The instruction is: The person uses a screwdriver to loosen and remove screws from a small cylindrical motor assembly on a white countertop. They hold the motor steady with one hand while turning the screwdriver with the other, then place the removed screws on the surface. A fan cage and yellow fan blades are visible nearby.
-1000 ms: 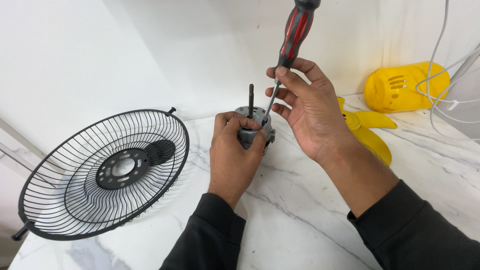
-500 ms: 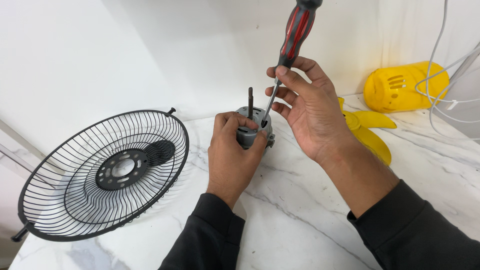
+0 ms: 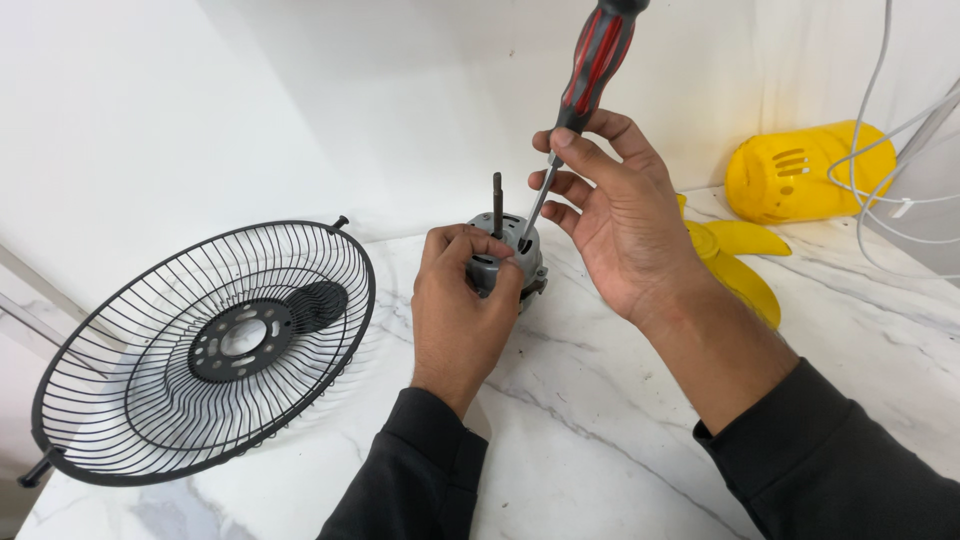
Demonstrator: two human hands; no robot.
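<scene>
Fan motor (image 3: 505, 262) upright on counter (image 3: 600, 400), shaft vertical, left hand (image 3: 462, 300) clenched around it. Right hand (image 3: 620, 215) fingers grasping screwdriver (image 3: 575, 110), shank slanting down-left, tip seemingly in a top screw.

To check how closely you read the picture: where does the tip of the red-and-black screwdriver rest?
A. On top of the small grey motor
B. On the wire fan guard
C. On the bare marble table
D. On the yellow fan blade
A: the right hand holds the screwdriver with its tip down on the top of the grey motor, which the left hand grips.
</scene>
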